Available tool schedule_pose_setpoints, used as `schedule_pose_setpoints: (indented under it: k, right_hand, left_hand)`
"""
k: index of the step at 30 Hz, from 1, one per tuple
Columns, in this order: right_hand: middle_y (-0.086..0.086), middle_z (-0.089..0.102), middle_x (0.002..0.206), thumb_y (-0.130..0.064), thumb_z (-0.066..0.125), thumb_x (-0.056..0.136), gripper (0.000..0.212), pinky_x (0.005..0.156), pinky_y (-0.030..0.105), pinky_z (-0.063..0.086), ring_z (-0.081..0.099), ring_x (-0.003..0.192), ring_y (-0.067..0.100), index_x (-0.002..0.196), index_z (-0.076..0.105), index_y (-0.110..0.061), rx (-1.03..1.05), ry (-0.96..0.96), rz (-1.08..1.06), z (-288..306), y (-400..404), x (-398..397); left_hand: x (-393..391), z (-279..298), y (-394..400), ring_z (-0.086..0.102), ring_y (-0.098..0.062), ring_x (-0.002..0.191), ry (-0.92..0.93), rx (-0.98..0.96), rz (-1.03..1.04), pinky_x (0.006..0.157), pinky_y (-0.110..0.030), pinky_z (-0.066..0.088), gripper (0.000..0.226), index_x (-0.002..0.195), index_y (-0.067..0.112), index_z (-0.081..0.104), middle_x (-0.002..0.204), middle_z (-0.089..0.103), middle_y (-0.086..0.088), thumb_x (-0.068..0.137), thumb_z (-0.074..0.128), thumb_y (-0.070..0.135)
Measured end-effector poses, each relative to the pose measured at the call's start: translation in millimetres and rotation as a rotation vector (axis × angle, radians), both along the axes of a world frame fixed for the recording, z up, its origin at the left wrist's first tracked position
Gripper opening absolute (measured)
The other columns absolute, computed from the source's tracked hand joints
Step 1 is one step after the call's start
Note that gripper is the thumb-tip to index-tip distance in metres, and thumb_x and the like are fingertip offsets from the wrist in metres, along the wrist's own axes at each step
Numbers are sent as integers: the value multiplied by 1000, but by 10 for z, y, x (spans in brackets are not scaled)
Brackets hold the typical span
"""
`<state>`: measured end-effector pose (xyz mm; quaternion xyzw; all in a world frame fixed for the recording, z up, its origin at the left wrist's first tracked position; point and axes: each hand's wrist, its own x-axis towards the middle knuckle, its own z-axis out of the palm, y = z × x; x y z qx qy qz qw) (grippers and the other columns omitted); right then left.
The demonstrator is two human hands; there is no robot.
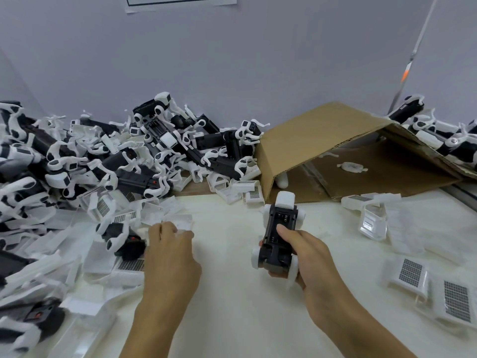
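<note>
While the right hand (304, 257) grips a toy body (277, 233) (thumb atop), the left hand (170, 254) at nine o'clock touches a cover (184, 223). Its hold is unclear.

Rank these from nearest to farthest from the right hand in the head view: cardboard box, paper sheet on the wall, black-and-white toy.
1. Black-and-white toy: gripped in the right hand.
2. Cardboard box: on its side, farther back on the table.
3. Paper sheet: high on the wall.

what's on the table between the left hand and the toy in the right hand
Nothing: in the head view, only bare white tabletop lies between the left hand and the black-and-white toy gripped by the right hand.
</note>
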<state>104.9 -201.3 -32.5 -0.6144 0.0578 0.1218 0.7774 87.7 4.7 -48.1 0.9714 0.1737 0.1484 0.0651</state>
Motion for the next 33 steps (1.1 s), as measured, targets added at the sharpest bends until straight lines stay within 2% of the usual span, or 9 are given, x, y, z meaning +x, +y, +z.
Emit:
schedule_pose_setpoints:
  k: [3, 6, 9, 11, 13, 19, 24, 28, 33]
  right_hand:
    - [10, 78, 89, -27, 60, 98, 23, 62, 32, 59, 75, 76, 22, 107, 70, -8, -10, -13, 11, 1, 2, -9]
    - [10, 78, 89, -27, 62, 97, 24, 57, 28, 59, 75, 74, 22, 107, 71, -7, -3, -21, 15, 5, 0, -16]
    - [12, 78, 90, -28, 62, 97, 25, 55, 23, 56, 75, 70, 19, 107, 70, -6, 13, -22, 13, -4, -2, -11]
    - [9, 78, 91, -30, 62, 97, 25, 57, 26, 57, 74, 72, 17, 108, 70, -10, 14, -23, 15, -14, 3, -3]
    - [5, 79, 92, -32, 60, 98, 23, 66, 32, 59, 75, 78, 18, 109, 71, -15, 3, -35, 24, -28, 12, 5]
    - [2, 79, 96, -34, 60, 96, 21, 73, 37, 59, 77, 87, 24, 109, 71, -23, 9, -154, 97, -4, 24, -35]
    - [-6, 78, 95, -32, 60, 97, 16, 81, 46, 59, 75, 91, 17, 99, 75, -36, -49, -231, 118, -13, 31, -50]
    - [-10, 78, 100, -24, 57, 101, 26, 71, 18, 56, 73, 96, 7, 103, 75, -42, -69, -311, 162, -1, 59, -99]
    - [16, 72, 91, -26, 58, 100, 26, 67, 28, 46, 63, 78, 35, 102, 75, -46, -72, -326, 119, 5, 75, -118]
  left_hand:
    - [50, 9, 76, 40, -31, 120, -176, -170, -12, 82, -32, 38, 51, 123, 5, 67, 116, 63, -12, 80, 52, -17]
    - [60, 121, 94, 61, -32, 96, -592, -366, -130, 78, -34, 53, 29, 98, 2, 73, 95, 69, -14, 82, 62, -20]
    - [22, 274, -54, 69, -13, 89, -834, -995, -318, 77, -16, 56, 33, 88, 19, 74, 89, 72, 0, 80, 75, -12]
    - [11, 326, -171, 68, -14, 87, -800, -1478, -431, 79, -20, 56, 29, 82, 22, 78, 84, 74, 1, 71, 81, -4]
    - [13, 320, -250, 68, -15, 83, -691, -1676, -497, 81, -23, 58, 24, 80, 21, 80, 80, 73, -1, 62, 82, 5]
    - [-29, 205, -439, 71, -20, 76, -318, -1364, -520, 72, -27, 57, 47, 91, 26, 75, 85, 65, -8, 49, 95, 31]
    - [-36, 246, -432, 72, -13, 85, -369, -1309, -511, 71, -19, 54, 35, 78, 25, 74, 86, 75, 1, 56, 88, 49]
    - [-46, 241, -427, 73, -17, 90, -409, -1340, -439, 71, -18, 55, 31, 82, 27, 74, 93, 77, 0, 62, 97, 35]
    - [-66, 259, -400, 69, -11, 105, -455, -1322, -479, 89, -32, 57, 29, 113, 46, 73, 123, 68, 10, 90, 74, 28]
